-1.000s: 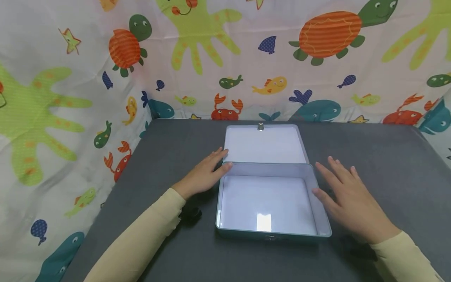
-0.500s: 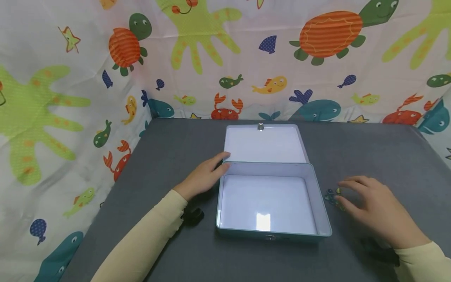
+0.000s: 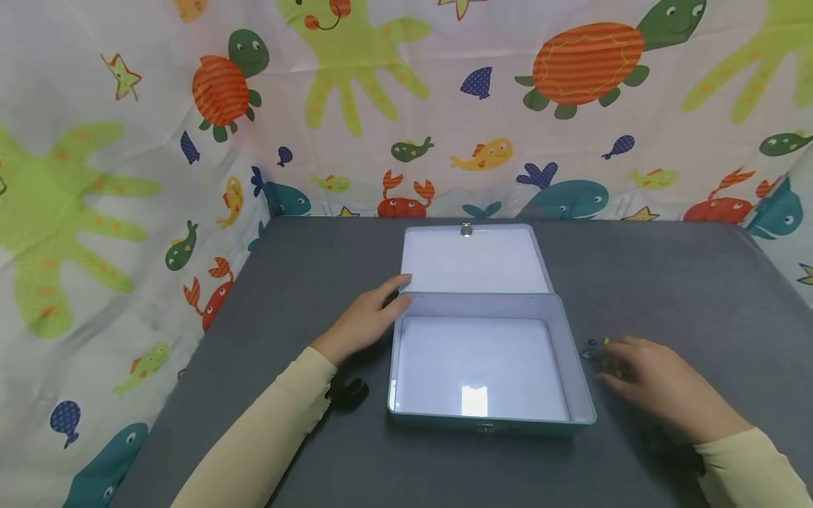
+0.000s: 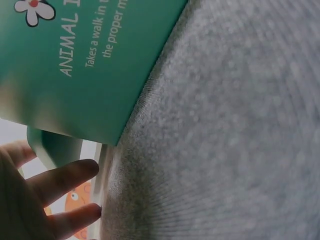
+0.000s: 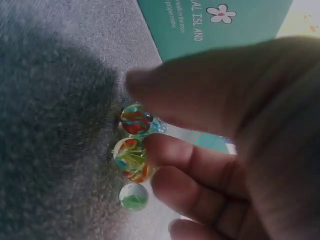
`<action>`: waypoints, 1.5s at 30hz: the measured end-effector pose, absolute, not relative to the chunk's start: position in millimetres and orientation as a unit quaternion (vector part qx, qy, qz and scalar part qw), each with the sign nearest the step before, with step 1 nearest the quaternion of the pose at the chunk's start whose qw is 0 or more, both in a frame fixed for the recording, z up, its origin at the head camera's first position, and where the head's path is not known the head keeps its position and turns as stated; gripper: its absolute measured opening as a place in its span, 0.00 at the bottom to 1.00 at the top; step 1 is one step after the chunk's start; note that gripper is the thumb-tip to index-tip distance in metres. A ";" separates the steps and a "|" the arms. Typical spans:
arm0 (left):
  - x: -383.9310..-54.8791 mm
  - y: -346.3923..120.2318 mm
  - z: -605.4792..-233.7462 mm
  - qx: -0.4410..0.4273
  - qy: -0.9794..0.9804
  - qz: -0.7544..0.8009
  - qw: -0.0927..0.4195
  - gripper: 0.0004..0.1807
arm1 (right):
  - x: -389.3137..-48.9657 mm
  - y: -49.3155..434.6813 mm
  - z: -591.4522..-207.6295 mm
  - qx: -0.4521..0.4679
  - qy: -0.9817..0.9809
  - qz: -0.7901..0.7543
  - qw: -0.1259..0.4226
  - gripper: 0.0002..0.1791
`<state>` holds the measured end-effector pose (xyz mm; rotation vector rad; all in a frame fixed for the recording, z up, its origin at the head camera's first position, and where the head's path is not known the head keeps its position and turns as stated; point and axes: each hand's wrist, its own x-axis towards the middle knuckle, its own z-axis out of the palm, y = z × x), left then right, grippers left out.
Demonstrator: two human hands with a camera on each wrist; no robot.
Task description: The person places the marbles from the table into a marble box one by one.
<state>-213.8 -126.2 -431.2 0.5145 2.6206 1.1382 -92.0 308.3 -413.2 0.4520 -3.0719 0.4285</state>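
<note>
A shallow metal box (image 3: 492,422), teal outside and white inside, lies with its hinged lid (image 3: 476,259) folded back. My left hand (image 3: 360,321) rests at the box's left rear corner, thumb on the rim and a finger by the lid's edge. In the left wrist view, loosely extended fingers (image 4: 65,182) show beside the teal wall. Right of the box, my right hand (image 3: 660,384) bends low over several glass marbles (image 3: 591,346). The right wrist view shows a red-streaked marble (image 5: 136,119) between thumb and forefinger, which stand apart, and a green-and-clear marble (image 5: 134,196) near the other fingertips.
Everything stands on a grey cloth-covered table (image 3: 305,264). A white curtain (image 3: 375,77) printed with sea animals hangs behind it and along the left side. A black strap-like piece (image 3: 348,394) is at the left wrist.
My right hand has moved from the box's right rim out to the right and down over the marbles, its spread fingers bending. My left hand has stayed at the box corner, fingers slightly lower.
</note>
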 end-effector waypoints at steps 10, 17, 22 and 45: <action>-212.0 -126.6 -431.6 0.178 0.897 0.389 0.112 0.33 | -91.8 306.6 -418.0 0.150 -0.981 0.123 0.018 0.15; -211.1 -125.8 -429.1 0.181 0.895 0.393 0.110 0.32 | -90.3 305.4 -415.2 0.136 -0.982 0.128 0.008 0.17; -210.2 -127.0 -427.6 0.182 0.894 0.394 0.107 0.32 | -89.9 303.4 -411.3 0.135 -0.982 0.131 0.016 0.17; -207.1 -124.0 -434.9 0.168 0.893 0.407 0.089 0.30 | -122.1 266.2 -336.7 0.221 -0.947 0.174 0.157 0.13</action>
